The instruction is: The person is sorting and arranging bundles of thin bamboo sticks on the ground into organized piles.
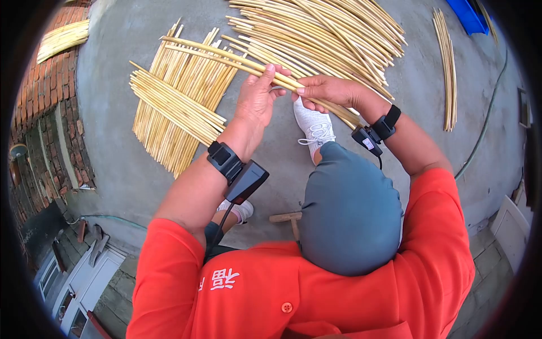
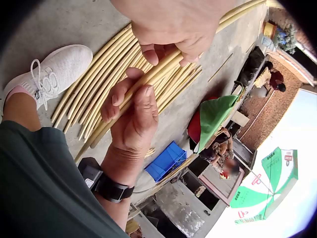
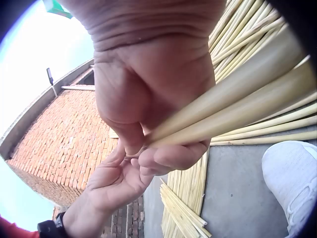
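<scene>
Two long, pale yellow sticks (image 1: 226, 58) lie side by side across both hands, in front of the body. My left hand (image 1: 255, 97) holds them near mid-length, thumb on top and fingers underneath. Just to its right, my right hand (image 1: 330, 90) pinches the same pair between thumb and curled fingers. Behind the right hand, the stick ends run down toward the wrist. In the left wrist view, the right hand (image 2: 132, 116) has its thumb lying along the sticks (image 2: 161, 69). The right wrist view shows the hands close together, the left hand's fingertips partly hidden.
A wide pile of similar sticks (image 1: 339, 34) spreads over the concrete floor ahead. To the left, one bundle (image 1: 175, 107) lies crossed over another. A thin bundle (image 1: 446, 68) and a blue crate (image 1: 468, 16) are at the right. A shoe (image 1: 313, 121) stands below the hands.
</scene>
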Available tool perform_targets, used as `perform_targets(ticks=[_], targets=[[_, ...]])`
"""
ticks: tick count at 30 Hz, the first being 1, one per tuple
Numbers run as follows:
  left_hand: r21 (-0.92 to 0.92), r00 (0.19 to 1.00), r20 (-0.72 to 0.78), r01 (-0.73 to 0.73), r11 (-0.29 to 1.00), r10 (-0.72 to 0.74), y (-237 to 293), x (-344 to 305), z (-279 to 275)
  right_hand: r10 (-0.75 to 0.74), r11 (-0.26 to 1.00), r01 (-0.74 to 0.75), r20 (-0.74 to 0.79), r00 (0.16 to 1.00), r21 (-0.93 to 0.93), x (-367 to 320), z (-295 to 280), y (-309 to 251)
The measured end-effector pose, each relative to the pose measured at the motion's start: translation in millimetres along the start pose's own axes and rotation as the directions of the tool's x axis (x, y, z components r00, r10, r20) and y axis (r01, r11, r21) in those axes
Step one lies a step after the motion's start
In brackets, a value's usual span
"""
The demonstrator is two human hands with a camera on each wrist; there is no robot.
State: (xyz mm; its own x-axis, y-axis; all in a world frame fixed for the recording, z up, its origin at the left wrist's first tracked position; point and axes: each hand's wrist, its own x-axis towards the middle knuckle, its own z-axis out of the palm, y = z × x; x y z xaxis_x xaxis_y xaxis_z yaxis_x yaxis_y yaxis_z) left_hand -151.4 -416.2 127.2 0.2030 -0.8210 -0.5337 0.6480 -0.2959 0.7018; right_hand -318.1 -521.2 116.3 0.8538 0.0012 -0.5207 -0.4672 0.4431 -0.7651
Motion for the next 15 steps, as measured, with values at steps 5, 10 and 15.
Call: perform_targets(ticks=[5,10,15], targets=[[0.012,0.978,-0.194,-0.076,0.997,0.077,15.5,11.0,-30.4,-0.030,0.975,0.015,-0.064,0.998,-0.220,-20.7,-10.3,22.2],[0.014,0.949,-0.310,-0.062,0.998,0.063,6.5,10.7,-48.0,-0.044,0.973,0.010,-0.146,0.988,-0.230,-27.9,-8.5,43.4],[0.048,0.935,-0.346,-0.062,0.997,0.075,2.2,10.0,-51.5,-0.054,0.980,0.021,-0.161,0.985,-0.197,-29.3,-3.4,57.2]])
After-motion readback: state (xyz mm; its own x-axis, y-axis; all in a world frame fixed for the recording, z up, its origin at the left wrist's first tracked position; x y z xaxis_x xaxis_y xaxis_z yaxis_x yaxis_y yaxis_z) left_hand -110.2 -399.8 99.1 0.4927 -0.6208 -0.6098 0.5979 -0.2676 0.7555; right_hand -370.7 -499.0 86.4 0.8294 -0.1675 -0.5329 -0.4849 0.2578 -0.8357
